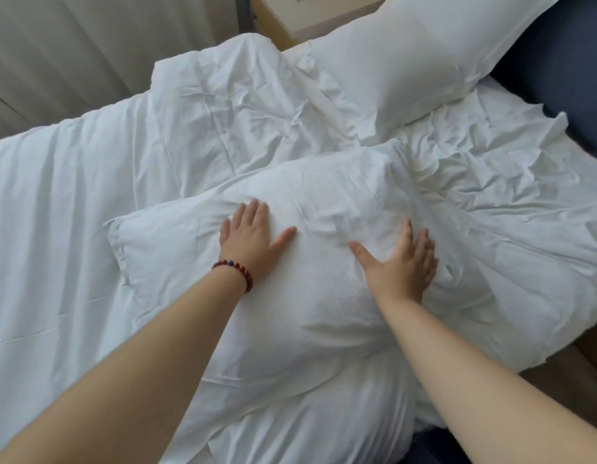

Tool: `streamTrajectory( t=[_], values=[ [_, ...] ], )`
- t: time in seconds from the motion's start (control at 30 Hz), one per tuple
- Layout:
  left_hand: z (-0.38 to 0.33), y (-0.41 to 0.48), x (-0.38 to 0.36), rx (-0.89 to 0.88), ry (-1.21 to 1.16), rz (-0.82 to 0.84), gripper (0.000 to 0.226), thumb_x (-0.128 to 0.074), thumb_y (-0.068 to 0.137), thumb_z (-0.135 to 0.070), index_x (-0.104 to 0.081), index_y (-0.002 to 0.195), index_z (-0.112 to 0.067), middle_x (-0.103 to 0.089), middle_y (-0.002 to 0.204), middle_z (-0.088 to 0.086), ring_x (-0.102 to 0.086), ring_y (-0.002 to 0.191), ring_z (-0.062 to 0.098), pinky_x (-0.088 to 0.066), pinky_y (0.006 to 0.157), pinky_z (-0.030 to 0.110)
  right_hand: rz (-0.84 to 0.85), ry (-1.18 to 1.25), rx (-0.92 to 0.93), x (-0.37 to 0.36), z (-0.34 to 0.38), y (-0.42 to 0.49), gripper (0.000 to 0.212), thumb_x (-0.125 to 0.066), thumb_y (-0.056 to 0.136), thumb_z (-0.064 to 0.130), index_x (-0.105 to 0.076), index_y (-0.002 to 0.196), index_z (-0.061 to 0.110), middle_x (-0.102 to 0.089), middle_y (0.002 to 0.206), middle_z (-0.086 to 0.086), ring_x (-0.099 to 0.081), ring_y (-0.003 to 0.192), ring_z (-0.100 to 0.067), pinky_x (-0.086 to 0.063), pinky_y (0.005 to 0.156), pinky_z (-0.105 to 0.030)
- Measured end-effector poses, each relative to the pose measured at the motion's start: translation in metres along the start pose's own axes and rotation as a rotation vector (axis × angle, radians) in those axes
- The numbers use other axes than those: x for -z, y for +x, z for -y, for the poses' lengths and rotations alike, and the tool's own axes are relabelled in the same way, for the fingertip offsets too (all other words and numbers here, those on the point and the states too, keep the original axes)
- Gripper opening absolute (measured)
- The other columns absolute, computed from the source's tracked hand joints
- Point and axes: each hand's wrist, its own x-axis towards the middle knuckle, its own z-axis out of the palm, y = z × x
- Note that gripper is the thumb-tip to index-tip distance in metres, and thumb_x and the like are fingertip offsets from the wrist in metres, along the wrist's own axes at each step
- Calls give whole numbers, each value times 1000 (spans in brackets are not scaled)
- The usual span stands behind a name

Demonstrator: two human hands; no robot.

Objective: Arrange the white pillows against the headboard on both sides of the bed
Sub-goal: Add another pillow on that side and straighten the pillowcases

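My left hand [250, 234] and right hand [402, 266] lie flat, fingers spread, on the soft, light pillow [307, 262]; I'd grip its ends.

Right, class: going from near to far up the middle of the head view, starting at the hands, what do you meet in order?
Left hand and right hand flat on the near pillow → rumpled duvet → far pillow leaning on the blue headboard → bedside table.
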Motion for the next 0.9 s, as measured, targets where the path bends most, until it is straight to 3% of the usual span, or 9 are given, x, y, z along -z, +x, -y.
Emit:
streamTrajectory(
  t=[0.1,0.27,0.37,0.47,0.57,0.7,0.9],
  values=[
    [-21,48,3,-103,24,70,83,-28,91,-71,-15,155,-18,-8,164,0,-3,150,17,-1,121,39,-88,89,-141,-10,0,-14,116,-69,67,71,-16,156,18,-7,163,-19,-4,151,-32,-1,119,-44],
    [-44,112,-10,-193,87,92,84,-24,91,-72,-16,155,-18,-13,163,0,-8,150,17,-5,121,39,-1,274,-541,-12,-2,-15,129,-68,65,73,10,156,22,13,163,-15,7,151,-31,-3,119,-48],
    [-51,142,-14,-192,77,116,88,-24,88,-76,-20,154,-17,-21,161,2,-17,148,20,-11,120,39,31,427,-758,-11,-4,-5,134,-73,61,72,13,155,29,15,162,-17,-2,149,-39,-11,118,-51],
    [-56,166,-10,-137,19,214,97,-27,78,-86,-36,146,-18,-40,151,6,-38,138,27,-27,114,43,46,571,-906,-10,-9,1,136,-75,58,73,17,152,37,10,161,-22,-23,145,-40,-23,115,-44],
    [-59,179,-3,-46,-55,340,108,-30,57,-100,-53,127,-21,-60,126,2,-57,109,26,-43,98,44,31,634,-903,-13,-15,0,134,-76,60,70,19,150,42,-7,161,-23,-36,140,-36,-27,113,-39],
    [-62,180,2,-4,-74,361,119,-34,46,-104,-55,127,-19,-61,122,1,-57,105,26,-44,98,43,-33,743,-854,-15,-21,0,138,-82,54,66,18,148,48,-36,153,-13,-50,129,-31,-36,109,-36],
    [-68,150,13,-20,-121,263,96,-41,68,-91,-54,126,-16,-61,120,3,-56,103,25,-44,91,39,-78,825,-821,13,-20,-2,127,-83,65,55,10,152,44,-39,152,-2,-50,127,-27,-36,105,-33]
  ],
)
